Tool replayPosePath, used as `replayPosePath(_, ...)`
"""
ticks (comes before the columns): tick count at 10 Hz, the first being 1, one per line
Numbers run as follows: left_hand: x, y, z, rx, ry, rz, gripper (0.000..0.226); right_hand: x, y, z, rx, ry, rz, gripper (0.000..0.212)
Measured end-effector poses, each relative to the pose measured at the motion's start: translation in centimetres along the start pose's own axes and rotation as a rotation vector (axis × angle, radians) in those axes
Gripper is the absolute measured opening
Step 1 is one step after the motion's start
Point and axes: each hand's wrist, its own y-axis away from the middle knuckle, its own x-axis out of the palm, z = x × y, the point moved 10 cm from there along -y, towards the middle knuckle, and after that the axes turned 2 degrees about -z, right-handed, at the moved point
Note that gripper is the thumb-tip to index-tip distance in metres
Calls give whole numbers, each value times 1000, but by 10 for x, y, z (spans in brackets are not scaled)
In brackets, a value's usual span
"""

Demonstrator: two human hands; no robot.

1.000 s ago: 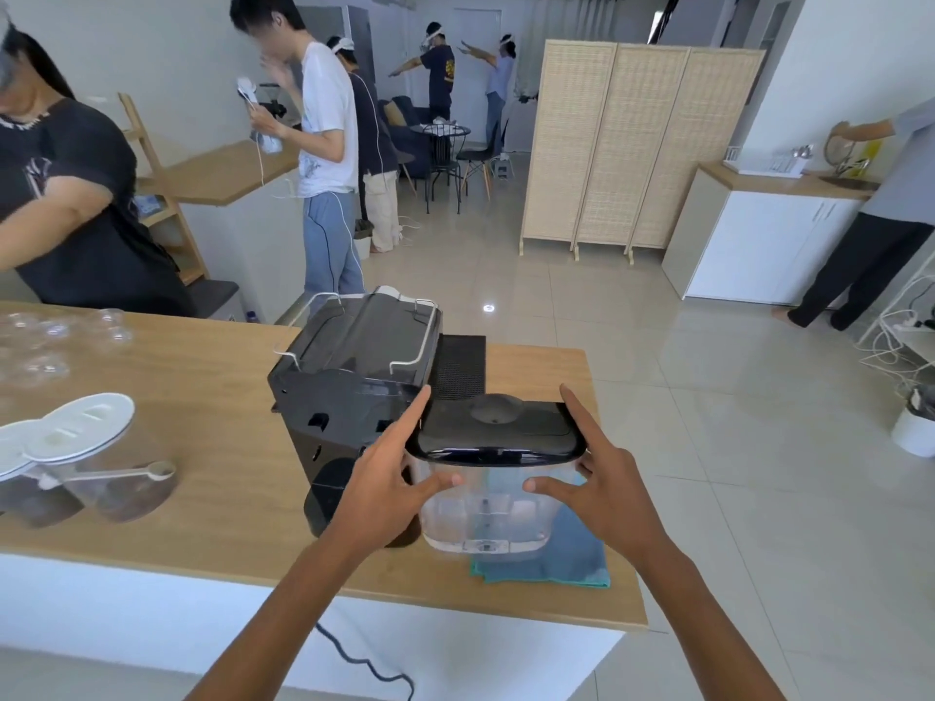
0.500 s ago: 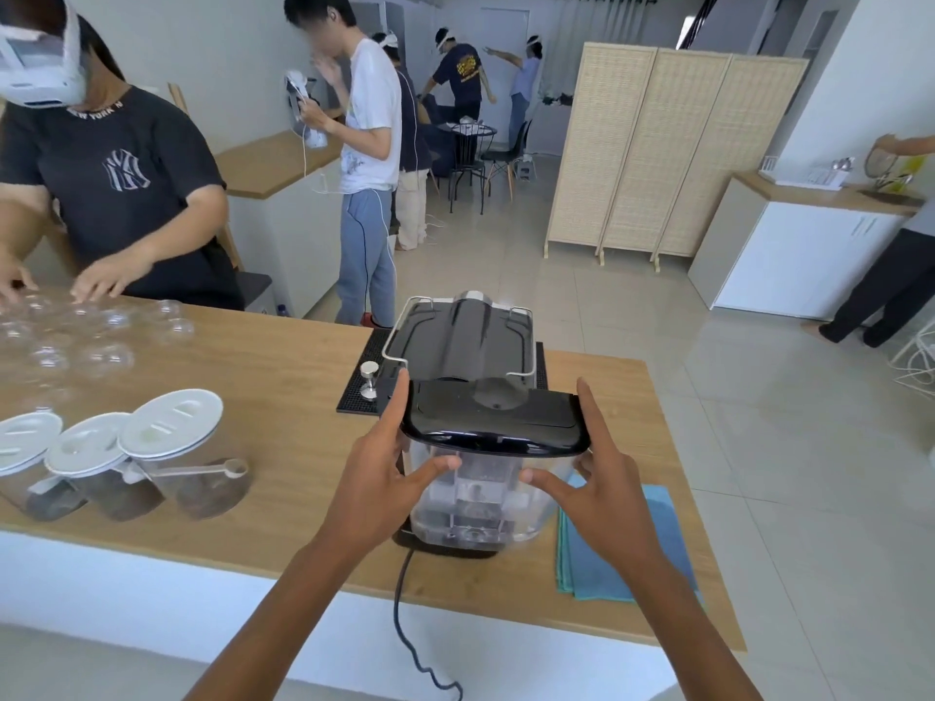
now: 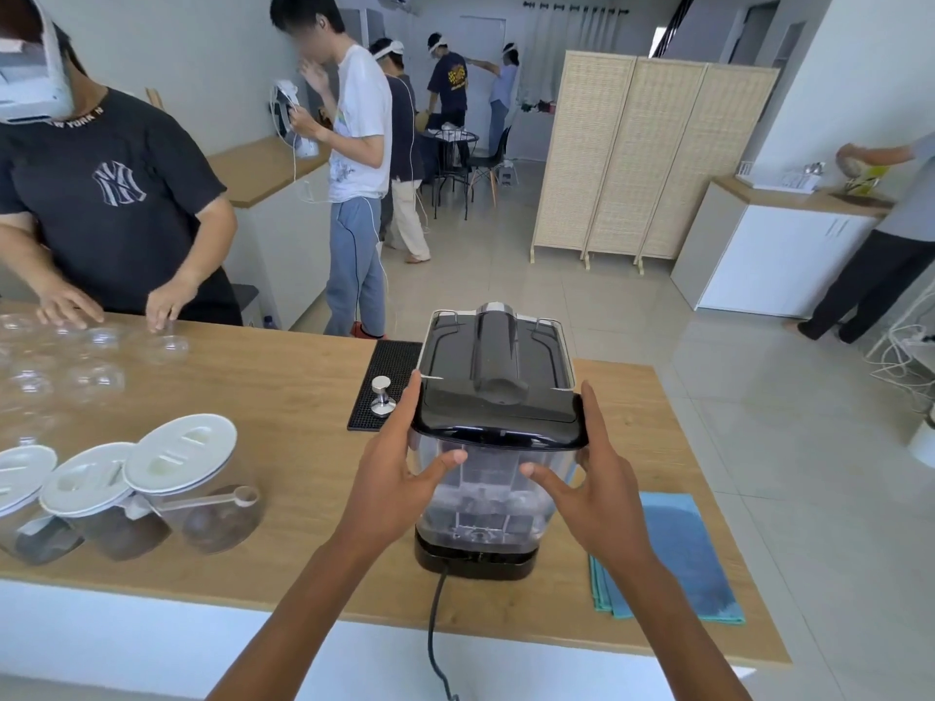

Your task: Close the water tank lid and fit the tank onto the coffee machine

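Observation:
The clear water tank (image 3: 490, 498) stands upright at the near side of the black coffee machine (image 3: 498, 361), its bottom on the machine's black base (image 3: 475, 561). Its black lid (image 3: 498, 422) lies flat and closed on top. My left hand (image 3: 399, 478) grips the tank's left side, thumb across the front wall. My right hand (image 3: 592, 488) grips the right side, thumb also on the front. The machine's front is hidden behind the tank.
A black power cord (image 3: 435, 629) drops over the counter's near edge. A folded blue cloth (image 3: 673, 554) lies right of the machine. A tamper (image 3: 381, 394) sits on a black mat (image 3: 387, 384). Three lidded jars (image 3: 197, 483) stand left; a person (image 3: 111, 210) handles glasses (image 3: 91, 366) across the counter.
The tank has moved from beside the machine to directly against its back and down onto the base. My view has swung around behind the machine.

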Motion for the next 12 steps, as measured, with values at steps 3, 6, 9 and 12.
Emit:
replayPosePath(3,-1,-1,15,12,-43,3,97,6,2,-9,11,63,2,111)
replayPosePath(6,5,9,37,-6,-63,44,94,18,15,-31,59,95,8,111)
replayPosePath(9,10,9,42,46,-60,50,94,21,14,-36,78,20,-18,111)
replayPosePath(12,6,28,89,-4,-214,63,104,31,33,-73,163,-22,63,112)
